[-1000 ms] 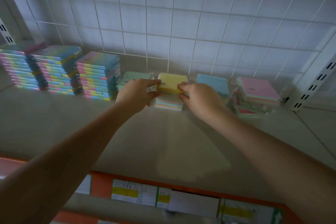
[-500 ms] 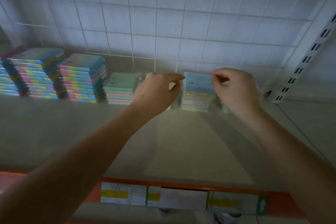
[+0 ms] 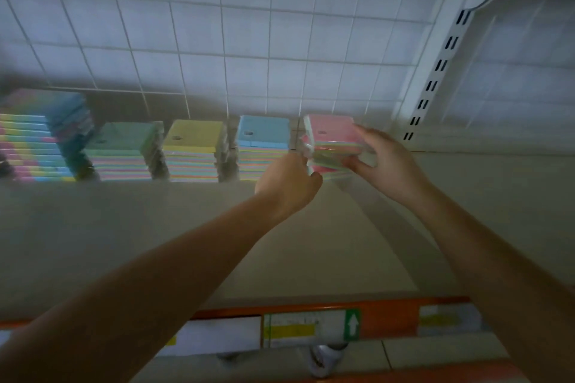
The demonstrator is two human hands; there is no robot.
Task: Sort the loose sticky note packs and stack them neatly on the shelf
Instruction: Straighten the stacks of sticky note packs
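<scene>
1. Head view showed both hands closed on the pink-topped stack of sticky note packs (image 3: 334,146) at the right end of the row, at the back of the shelf (image 3: 193,236).
2. The right hand (image 3: 387,165) gripped the stack's right side, fingers curled round its near right corner and lower edge.
3. The left hand (image 3: 287,183) pinched the stack's left edge, its fingers curled; the exact contact was blurred.
4. The packs in that stack sat slightly askew, the top pink one tilted and the lower ones fanned out toward the right hand. Whether the bottom of the stack rested on the shelf could not be told.
5. Just left of it stood the blue-topped stack (image 3: 264,146), partly hidden low down by the left hand.
6. Further left came the yellow-topped stack (image 3: 193,149), then the green-topped stack (image 3: 123,149), each apart from its neighbour by a narrow gap.
7. At the far left stood taller stacks (image 3: 40,134) of multicoloured packs, blurred.
8. Behind the row rose a white wire grid panel (image 3: 217,40), with a slotted white upright (image 3: 435,71) at the right.
9. Along the shelf's front edge ran an orange price rail (image 3: 385,317) carrying paper labels (image 3: 292,328), their print unreadable.
</scene>
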